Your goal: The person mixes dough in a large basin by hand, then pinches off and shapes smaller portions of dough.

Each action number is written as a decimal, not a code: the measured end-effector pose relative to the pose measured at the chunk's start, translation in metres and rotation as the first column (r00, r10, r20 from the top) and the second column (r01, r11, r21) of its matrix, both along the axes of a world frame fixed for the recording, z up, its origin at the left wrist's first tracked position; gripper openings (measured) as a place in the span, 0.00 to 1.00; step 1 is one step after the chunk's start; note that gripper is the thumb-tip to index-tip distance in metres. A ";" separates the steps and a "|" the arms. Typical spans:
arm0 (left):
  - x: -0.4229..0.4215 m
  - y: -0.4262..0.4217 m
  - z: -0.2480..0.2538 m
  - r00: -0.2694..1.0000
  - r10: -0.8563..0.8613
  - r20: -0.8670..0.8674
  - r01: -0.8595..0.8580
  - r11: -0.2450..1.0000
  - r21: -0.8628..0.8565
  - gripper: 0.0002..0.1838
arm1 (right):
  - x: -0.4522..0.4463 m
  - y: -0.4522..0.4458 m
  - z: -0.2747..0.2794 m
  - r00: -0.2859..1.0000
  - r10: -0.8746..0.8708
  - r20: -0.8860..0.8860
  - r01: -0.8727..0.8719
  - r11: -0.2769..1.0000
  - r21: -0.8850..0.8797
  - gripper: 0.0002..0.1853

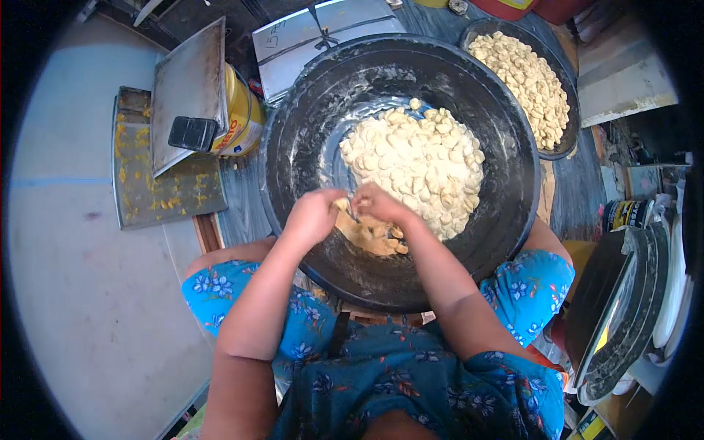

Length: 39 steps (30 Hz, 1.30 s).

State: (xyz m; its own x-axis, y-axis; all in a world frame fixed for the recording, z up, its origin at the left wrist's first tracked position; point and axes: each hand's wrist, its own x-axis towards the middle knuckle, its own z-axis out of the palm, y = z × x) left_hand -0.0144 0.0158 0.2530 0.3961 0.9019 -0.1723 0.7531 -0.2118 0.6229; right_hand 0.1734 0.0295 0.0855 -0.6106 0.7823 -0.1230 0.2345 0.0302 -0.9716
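Observation:
A wide black basin (pixel 286 158) sits between my knees. Many small pale, flour-dusted dough pieces (pixel 418 165) lie heaped in it. Nearer to me in the basin is a larger tan lump of dough (pixel 378 238) with an uneven edge. Over the left end of that lump, my left hand (pixel 315 216) pinches a small bit of dough between thumb and fingers. Close beside it, my right hand (pixel 380 204) has its fingers curled in and slightly blurred. What they hold, if anything, I cannot make out.
A second dark basin (pixel 568 121) full of similar pieces stands at the far right. On the left are a yellow bucket (pixel 242 121), a leaning board (pixel 189 88) with a black phone (pixel 192 133), and a stained tray (pixel 169 176). A strapped metal box (pixel 293 48) stands behind.

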 end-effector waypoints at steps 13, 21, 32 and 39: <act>-0.020 -0.007 -0.006 0.964 -0.203 -0.172 0.116 0.902 -0.415 0.25 | -0.030 0.014 -0.040 0.663 -0.077 0.744 0.072 0.997 0.039 0.21; -0.015 -0.002 -0.001 0.973 -0.218 -0.071 0.177 0.913 -0.368 0.26 | -0.032 0.049 -0.113 0.563 -0.361 0.744 -0.243 0.788 0.566 0.19; -0.013 0.002 0.013 0.966 -0.242 -0.095 0.182 0.888 -0.422 0.26 | -0.039 0.035 -0.109 0.457 -0.085 0.886 -0.458 0.831 0.316 0.19; -0.007 -0.005 0.014 0.962 -0.251 -0.103 0.201 0.913 -0.355 0.27 | -0.012 -0.026 -0.088 0.624 0.088 0.776 -0.466 0.840 0.279 0.12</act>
State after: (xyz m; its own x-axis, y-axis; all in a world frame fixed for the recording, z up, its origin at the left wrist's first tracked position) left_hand -0.0211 0.0110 0.2667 0.5306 0.6687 -0.5209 0.7962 -0.1825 0.5768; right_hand 0.1611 0.0037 -0.0025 -0.6685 0.6689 -0.3250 0.7416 0.5668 -0.3588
